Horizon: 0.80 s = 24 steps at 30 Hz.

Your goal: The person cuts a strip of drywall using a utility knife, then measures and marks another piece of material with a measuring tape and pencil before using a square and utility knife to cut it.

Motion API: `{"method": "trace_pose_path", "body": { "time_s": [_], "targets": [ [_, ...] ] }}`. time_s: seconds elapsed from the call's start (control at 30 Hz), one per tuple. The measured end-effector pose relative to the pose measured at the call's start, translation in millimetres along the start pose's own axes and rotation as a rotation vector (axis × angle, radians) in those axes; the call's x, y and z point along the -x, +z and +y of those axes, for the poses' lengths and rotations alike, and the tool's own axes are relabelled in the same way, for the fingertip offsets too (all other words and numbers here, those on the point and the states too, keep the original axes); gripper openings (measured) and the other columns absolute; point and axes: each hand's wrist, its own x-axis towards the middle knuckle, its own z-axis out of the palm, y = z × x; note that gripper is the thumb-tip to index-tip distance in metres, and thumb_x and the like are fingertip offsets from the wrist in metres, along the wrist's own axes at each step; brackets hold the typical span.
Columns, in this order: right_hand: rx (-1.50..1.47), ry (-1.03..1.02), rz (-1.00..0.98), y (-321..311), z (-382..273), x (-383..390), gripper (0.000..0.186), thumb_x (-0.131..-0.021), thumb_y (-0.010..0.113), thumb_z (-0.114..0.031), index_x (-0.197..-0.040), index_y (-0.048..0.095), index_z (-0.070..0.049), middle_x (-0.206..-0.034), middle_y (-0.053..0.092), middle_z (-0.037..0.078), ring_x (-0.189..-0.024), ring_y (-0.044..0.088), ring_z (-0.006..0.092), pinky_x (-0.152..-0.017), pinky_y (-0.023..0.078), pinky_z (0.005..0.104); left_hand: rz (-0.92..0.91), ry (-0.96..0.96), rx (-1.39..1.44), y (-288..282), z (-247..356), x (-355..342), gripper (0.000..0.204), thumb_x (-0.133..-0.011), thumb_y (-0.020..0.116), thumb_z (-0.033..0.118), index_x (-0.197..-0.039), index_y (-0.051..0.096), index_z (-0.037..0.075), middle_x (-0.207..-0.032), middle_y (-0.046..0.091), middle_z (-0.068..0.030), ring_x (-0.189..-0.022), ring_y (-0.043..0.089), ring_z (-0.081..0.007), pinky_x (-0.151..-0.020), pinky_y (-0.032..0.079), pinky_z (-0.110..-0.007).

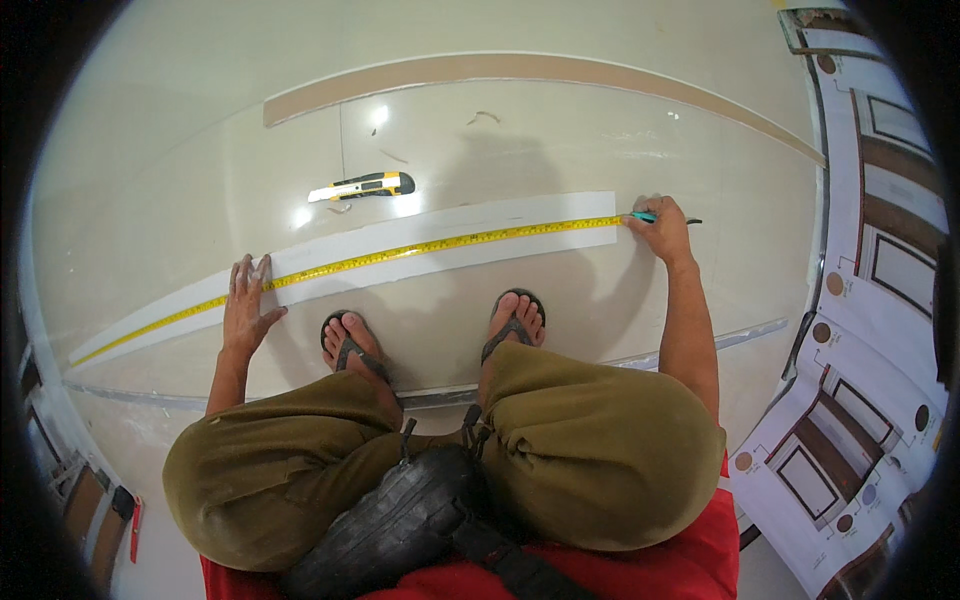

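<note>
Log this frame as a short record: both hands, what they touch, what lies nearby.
Left hand: fingers spread over the yellow tape measure and white strip
Right hand: grips a slim teal-and-black tool by the tape's right end
Tape: lengthwise along the strip
Beyond: utility knife; farther, brown strip

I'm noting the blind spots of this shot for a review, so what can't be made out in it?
All in the head view:
1. Markings on the yellow tape: too small to read reliably.
2. A short stretch of that tape: covered by the left hand.
3. The middle of the teal-and-dark tool: hidden by the right hand, so its kind is unclear.
4. Right side of the printed sheet: cut off by the dark fisheye rim.
</note>
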Motion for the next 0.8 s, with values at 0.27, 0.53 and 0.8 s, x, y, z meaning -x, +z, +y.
{"method": "trace_pose_path", "body": {
  "time_s": [0.27, 0.53, 0.8],
  "targets": [
    [-0.019, -0.096, 0.061, 19, -40, -3, 0.053, -0.076, 0.095, -0.038, -0.108, 0.075, -0.002, -0.102, 0.070, 0.017, -0.099, 0.065, 0.0370, -0.088, 0.055, 0.0475, 0.029, 0.021, 0.027, 0, -5, 0, 0.113, -0.071, 0.096, 0.015, -0.166, 0.038, 0.023, -0.171, 0.033, -0.0193, -0.158, 0.029, -0.0437, -0.129, 0.034, -0.051],
    [0.032, -0.036, -0.006, 15, -34, 2, 0.060, -0.079, 0.093, -0.034, -0.128, 0.072, -0.007, -0.130, 0.069, 0.017, -0.122, 0.063, 0.0376, -0.102, 0.054, 0.0483, 0.014, -0.010, 0.031, -4, 0, -1, 0.109, -0.073, 0.095, 0.018, -0.166, 0.039, 0.024, -0.171, 0.033, -0.0171, -0.159, 0.029, -0.0410, -0.128, 0.035, -0.051],
    [0.193, -0.140, -0.005, 4, -19, 13, 0.048, -0.080, 0.085, -0.017, -0.127, 0.074, -0.012, -0.128, 0.073, 0.014, -0.119, 0.065, 0.0398, -0.104, 0.053, 0.0501, 0.050, 0.010, -0.012, 0, -5, 1, 0.110, -0.073, 0.096, 0.023, -0.167, 0.038, 0.027, -0.169, 0.036, -0.0144, -0.157, 0.032, -0.0394, -0.124, 0.038, -0.054]
  ]
}}
